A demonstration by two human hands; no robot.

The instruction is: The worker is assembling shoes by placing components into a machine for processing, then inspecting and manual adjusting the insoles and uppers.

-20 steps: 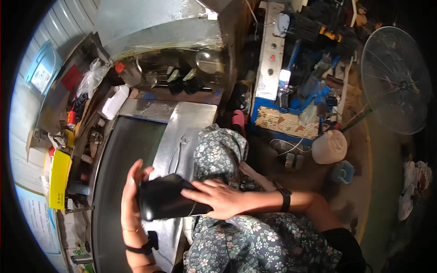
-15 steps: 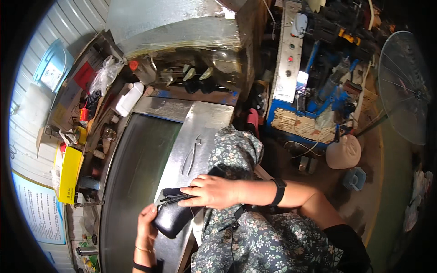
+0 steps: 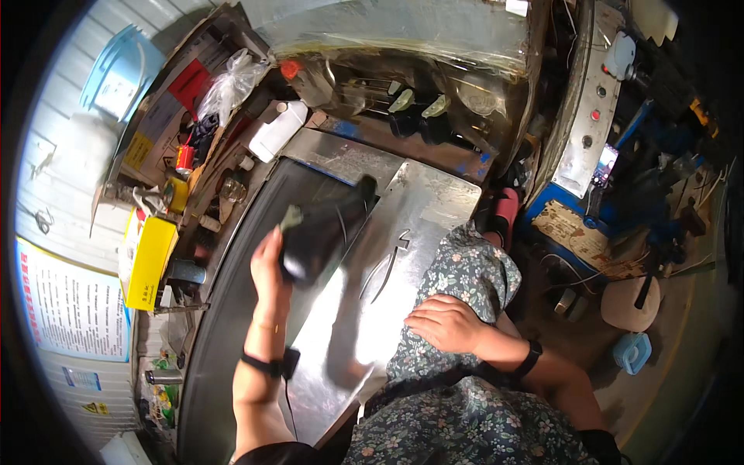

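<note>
Black shoe [image 3: 322, 232] held up over the steel worktop [image 3: 364, 333], near the dark belt; left hand [image 3: 267, 267] fingers wrapped round its heel end. Right hand [image 3: 446, 322] rests flat, fingers loose and released, on the floral-clad knee [image 3: 465, 267]. Metal pliers [image 3: 387, 260] lie just beside.

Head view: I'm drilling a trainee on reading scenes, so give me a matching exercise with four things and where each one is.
Things:
1. black shoe
2. right hand
3. metal tongs
4. yellow box

Places:
A. lying flat on the steel table
B. resting on the floral-clad lap
C. standing on the cluttered shelf at the left
D. held up in the left hand above the dark belt

Pairs: 1-D, 2-B, 3-A, 4-C
</note>
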